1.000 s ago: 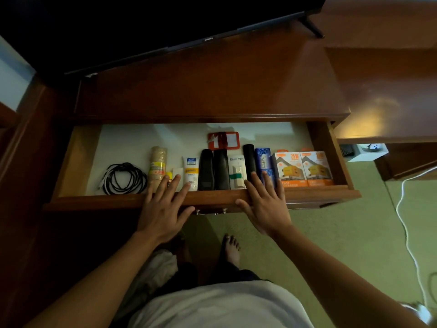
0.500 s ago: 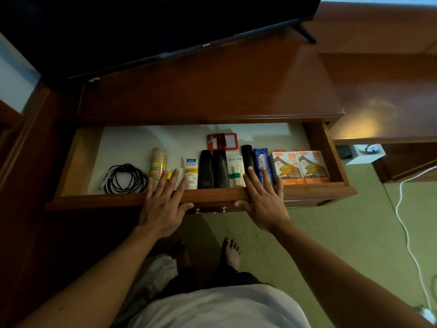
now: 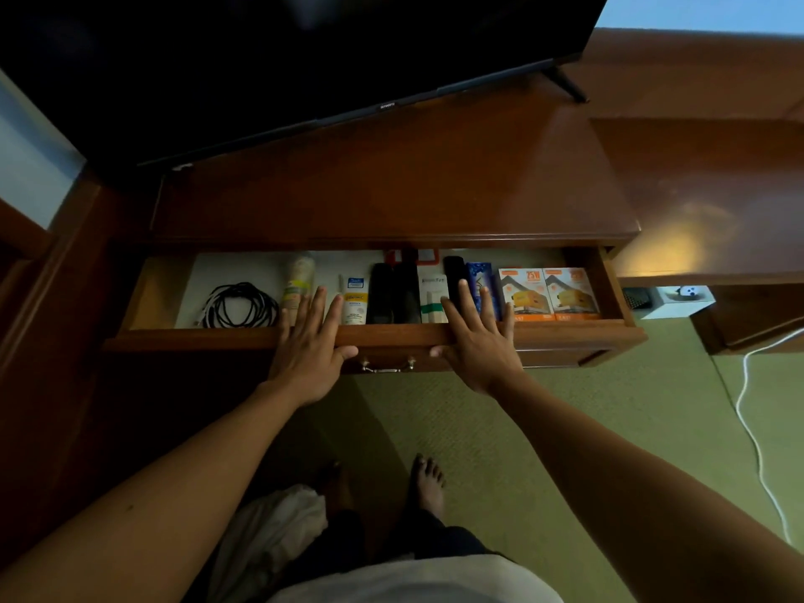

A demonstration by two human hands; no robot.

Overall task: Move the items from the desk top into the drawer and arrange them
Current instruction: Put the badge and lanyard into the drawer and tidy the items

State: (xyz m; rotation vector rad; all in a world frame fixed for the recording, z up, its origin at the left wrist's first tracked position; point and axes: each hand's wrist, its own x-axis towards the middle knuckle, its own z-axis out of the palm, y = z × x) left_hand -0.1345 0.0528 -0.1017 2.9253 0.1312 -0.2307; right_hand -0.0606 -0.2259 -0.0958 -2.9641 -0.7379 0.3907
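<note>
The wooden drawer point(image 3: 209, 338) stands partly pulled out under the desk top point(image 3: 391, 185). Lined up inside are a coiled black cable point(image 3: 240, 305), a tan bottle point(image 3: 298, 282), a white tube point(image 3: 353, 299), two black remotes point(image 3: 393, 293), a white packet point(image 3: 432, 293), a black stick point(image 3: 455, 276), a blue packet point(image 3: 480, 278) and two orange boxes point(image 3: 547, 292). A red tag point(image 3: 424, 255) lies behind, half hidden by the desk edge. My left hand point(image 3: 308, 350) and my right hand point(image 3: 478, 341) rest flat on the drawer's front edge, fingers spread, holding nothing.
A dark TV point(image 3: 283, 58) stands on the desk top. A brass handle point(image 3: 387, 366) hangs on the drawer front between my hands. To the right, a white box point(image 3: 678, 300) sits under a lower shelf and a white cord point(image 3: 752, 428) runs across the green carpet.
The drawer has slid inward under both flat hands; the desk edge now covers more of its back and half of the red tag.
</note>
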